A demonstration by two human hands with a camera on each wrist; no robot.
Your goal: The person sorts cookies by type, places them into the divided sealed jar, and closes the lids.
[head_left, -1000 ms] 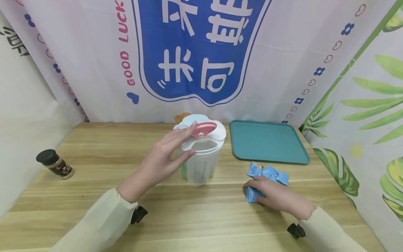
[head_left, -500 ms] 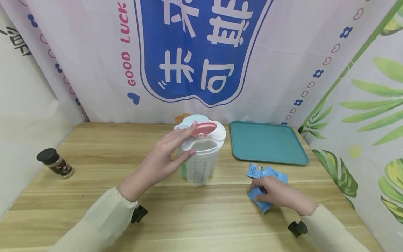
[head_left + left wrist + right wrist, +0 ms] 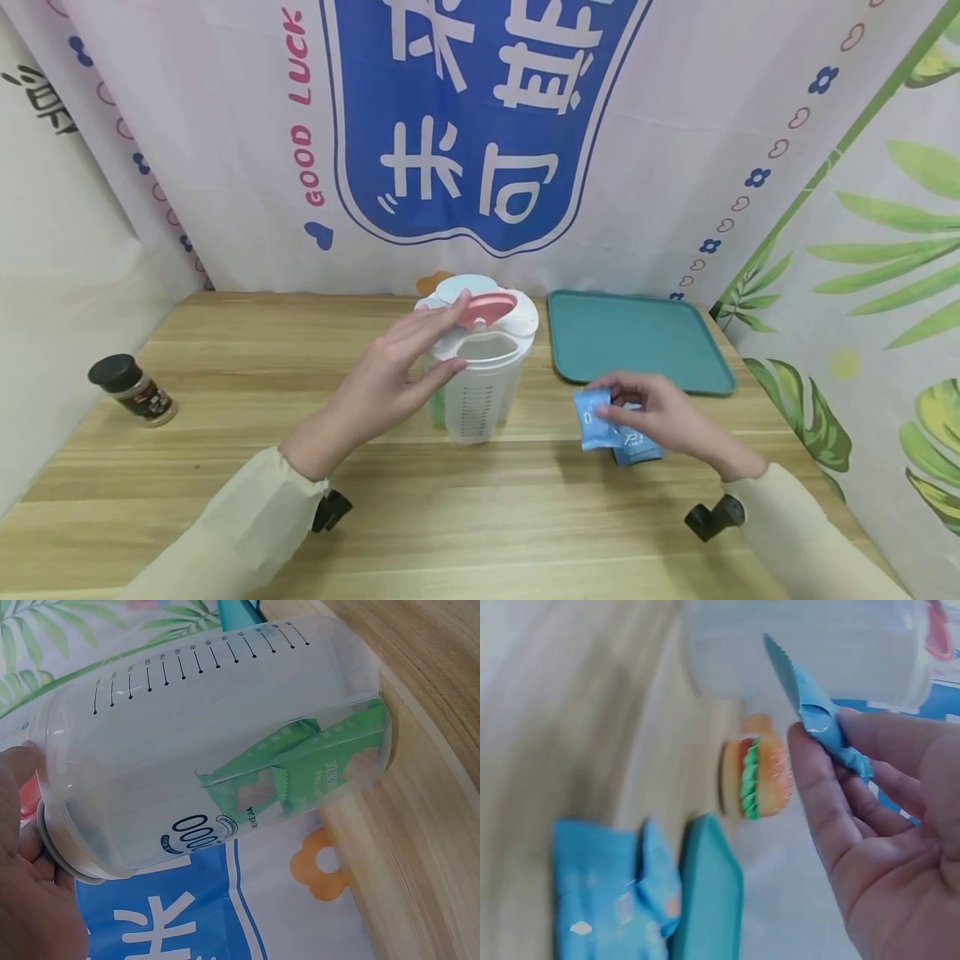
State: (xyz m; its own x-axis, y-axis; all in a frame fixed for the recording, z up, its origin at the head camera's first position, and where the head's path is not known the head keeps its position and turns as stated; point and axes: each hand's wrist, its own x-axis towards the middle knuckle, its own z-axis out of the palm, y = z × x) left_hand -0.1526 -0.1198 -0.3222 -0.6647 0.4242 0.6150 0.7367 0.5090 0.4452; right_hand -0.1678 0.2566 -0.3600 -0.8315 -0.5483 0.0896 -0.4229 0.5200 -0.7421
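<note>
A clear plastic storage canister (image 3: pixel 477 400) with measuring marks stands upright on the table, divided inside. Its white lid carries a pale blue flap and a raised pink flap (image 3: pixel 489 309), behind an uncovered opening. My left hand (image 3: pixel 386 362) rests on the lid with fingers extended, thumb at the opening's rim. Through the wall, green packets (image 3: pixel 300 761) show in the left wrist view. My right hand (image 3: pixel 660 410) pinches a small blue packet (image 3: pixel 596 419) between thumb and fingers, right of the canister. More blue packets (image 3: pixel 637 447) lie beneath that hand, partly hidden.
A teal tray (image 3: pixel 637 342) lies at the back right. A black-capped spice jar (image 3: pixel 131 389) tilts in view at the far left. In the right wrist view, a toy hamburger (image 3: pixel 757 778) sits behind the canister. A printed curtain (image 3: pixel 247 167) hangs along the table's back.
My right hand first gripped a blue packet on the table; now it has lifted a packet and moved up toward the tray's front edge. My left hand has stayed on the lid.
</note>
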